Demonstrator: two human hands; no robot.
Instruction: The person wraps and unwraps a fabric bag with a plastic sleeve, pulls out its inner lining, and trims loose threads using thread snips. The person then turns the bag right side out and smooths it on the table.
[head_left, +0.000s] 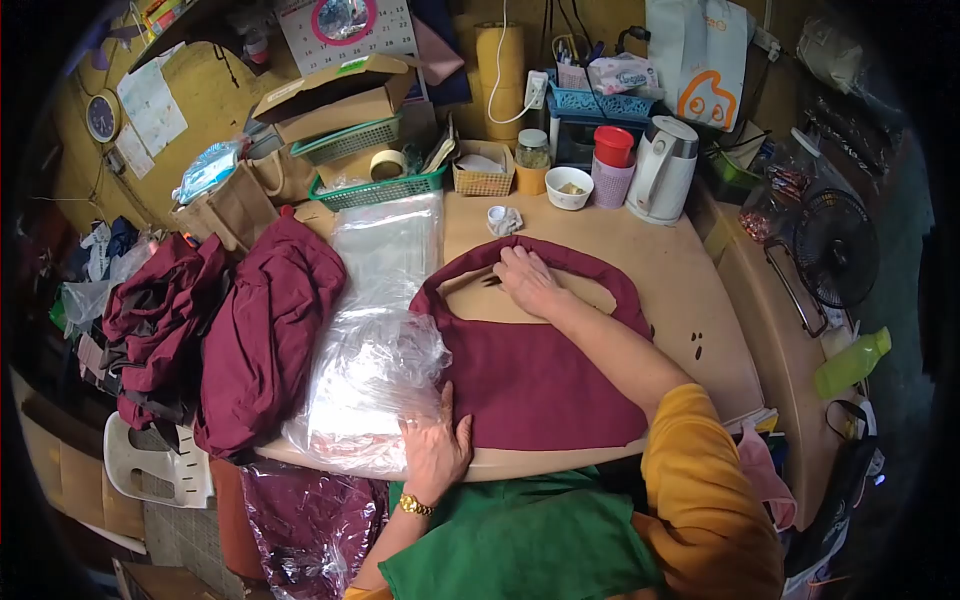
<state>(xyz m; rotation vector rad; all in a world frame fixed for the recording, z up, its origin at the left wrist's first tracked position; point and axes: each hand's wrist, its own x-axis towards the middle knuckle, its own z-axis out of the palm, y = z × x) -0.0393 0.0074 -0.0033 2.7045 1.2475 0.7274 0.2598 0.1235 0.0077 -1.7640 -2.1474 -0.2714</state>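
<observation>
A maroon cloth bag lies flat on the table, its wide strap looped away from me. My right hand reaches across the bag, fingers bent over the inner edge of the strap at the top of the loop. A small dark pointed shape shows beside those fingers; I cannot tell what it is. My left hand rests with fingers apart at the table's front edge, on clear plastic bags and next to the cloth bag's left side.
Two more maroon cloth bundles are heaped on the left. Along the back stand a green basket, a jar, a white bowl, a red-lidded cup and a white kettle. A fan is at right.
</observation>
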